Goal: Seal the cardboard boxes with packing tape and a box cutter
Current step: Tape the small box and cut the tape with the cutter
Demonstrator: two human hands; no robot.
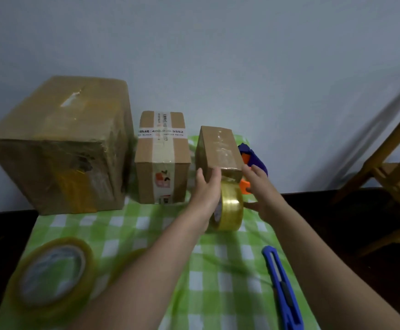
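A small cardboard box [218,148] stands at the back of the green checked cloth [127,232], with clear tape along its top. A yellowish tape roll [230,208] stands on edge against its near face, and its strip runs up onto the box. My left hand [206,194] grips the roll's left side, fingers touching the box's near edge. My right hand [261,191] is on the roll's right side, fingers spread near the box corner. A blue box cutter [283,287] lies on the cloth at the lower right, untouched.
A large taped box [58,144] and a medium box [162,158] with printed tape stand at the back left. A second tape roll [51,275] lies flat at the lower left. A blue and orange object [251,163] sits behind the small box. A wooden chair [384,167] stands at right.
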